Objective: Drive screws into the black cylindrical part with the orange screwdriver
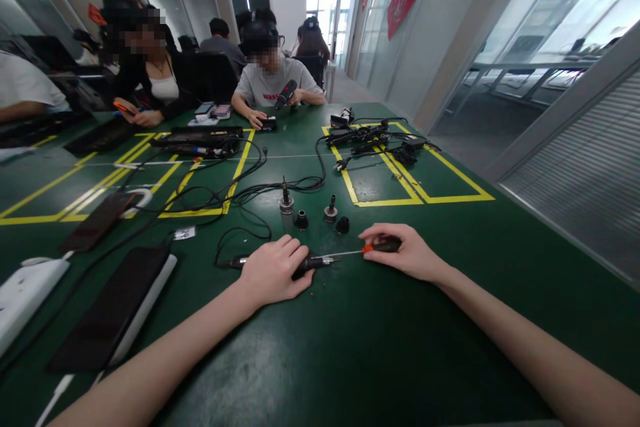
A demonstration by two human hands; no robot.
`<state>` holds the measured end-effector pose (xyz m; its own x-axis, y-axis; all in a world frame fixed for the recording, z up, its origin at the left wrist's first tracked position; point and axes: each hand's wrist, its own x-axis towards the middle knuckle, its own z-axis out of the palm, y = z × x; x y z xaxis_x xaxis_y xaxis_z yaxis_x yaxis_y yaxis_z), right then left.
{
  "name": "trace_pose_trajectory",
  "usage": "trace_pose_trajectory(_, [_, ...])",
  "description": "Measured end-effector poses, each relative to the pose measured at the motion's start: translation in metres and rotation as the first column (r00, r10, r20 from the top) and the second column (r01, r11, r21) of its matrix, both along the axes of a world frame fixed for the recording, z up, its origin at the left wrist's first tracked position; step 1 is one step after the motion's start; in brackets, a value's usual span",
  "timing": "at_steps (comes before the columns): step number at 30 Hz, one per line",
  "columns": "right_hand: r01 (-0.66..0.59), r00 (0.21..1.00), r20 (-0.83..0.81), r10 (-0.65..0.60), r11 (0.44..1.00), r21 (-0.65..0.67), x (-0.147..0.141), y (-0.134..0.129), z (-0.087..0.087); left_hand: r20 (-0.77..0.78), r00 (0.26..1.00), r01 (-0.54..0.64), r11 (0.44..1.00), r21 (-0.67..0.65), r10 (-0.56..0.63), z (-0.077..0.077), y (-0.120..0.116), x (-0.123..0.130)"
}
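Note:
My left hand (274, 268) is closed around a black corded tool handle (303, 267), pressing it lengthwise on the green tabletop. A metal tip sticks out of its right end, and a cable leaves its left end. In my right hand (407, 250) is a screwdriver (385, 244) with a black and orange handle. Its thin shaft points left and reaches the tool near the metal end; the exact contact is too small to tell. Behind the hands stand a metal cylinder with a thin rod (286, 203), a shorter metal piece (331, 209) and two black caps (343, 225).
Tiny loose bits (319, 290) lie before my left hand. Phones (113, 303) and a white power strip (30, 297) sit at left. Black cables (287, 185) cross the table; more cords (367, 139) lie behind. Across the table, a person (280, 80) holds a dark tool.

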<state>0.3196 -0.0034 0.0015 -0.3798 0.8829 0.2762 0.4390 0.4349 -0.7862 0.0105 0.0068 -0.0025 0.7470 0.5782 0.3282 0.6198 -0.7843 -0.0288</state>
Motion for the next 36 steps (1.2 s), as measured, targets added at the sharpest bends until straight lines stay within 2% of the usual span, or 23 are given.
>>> trace_pose_trajectory(5, [-0.036, 0.998, 0.049, 0.037, 0.999, -0.017, 0.000, 0.000, -0.002, 0.021, 1.000, -0.024, 0.999, 0.023, 0.023, -0.002, -0.002, 0.000])
trace_pose_trajectory(11, [0.039, 0.998, -0.052, -0.042, 0.997, -0.071, 0.003, -0.002, -0.001, 0.012, 0.999, -0.030, 1.000, -0.003, 0.030, 0.001, -0.001, 0.001])
trace_pose_trajectory(18, [-0.013, 0.993, 0.117, 0.022, 0.997, -0.081, 0.000, -0.004, 0.003, 0.016, 0.999, -0.035, 0.999, 0.002, 0.035, 0.000, 0.002, 0.001])
trace_pose_trajectory(21, [0.007, 0.997, 0.077, 0.001, 0.996, -0.094, 0.000, -0.005, 0.002, 0.046, 0.999, -0.026, 0.999, 0.019, 0.025, -0.002, 0.006, 0.000])
trace_pose_trajectory(24, [0.020, 0.999, 0.036, -0.018, 0.999, -0.049, 0.000, -0.005, 0.001, 0.065, 0.997, -0.034, 0.999, 0.020, 0.032, -0.002, 0.008, 0.000])
trace_pose_trajectory(28, [-0.005, 0.989, 0.147, -0.002, 0.999, 0.044, -0.002, -0.004, 0.002, 0.082, 0.995, -0.055, 0.998, -0.003, 0.056, -0.002, 0.007, 0.000])
trace_pose_trajectory(33, [-0.064, 0.980, 0.190, 0.063, 0.998, -0.002, 0.000, -0.003, 0.002, 0.112, 0.988, -0.101, 0.994, -0.047, 0.105, -0.001, 0.001, 0.003])
trace_pose_trajectory(36, [-0.055, 0.987, 0.155, 0.047, 0.997, 0.047, 0.001, -0.004, 0.003, 0.141, 0.981, -0.123, 0.989, -0.080, 0.133, -0.002, -0.003, 0.005])
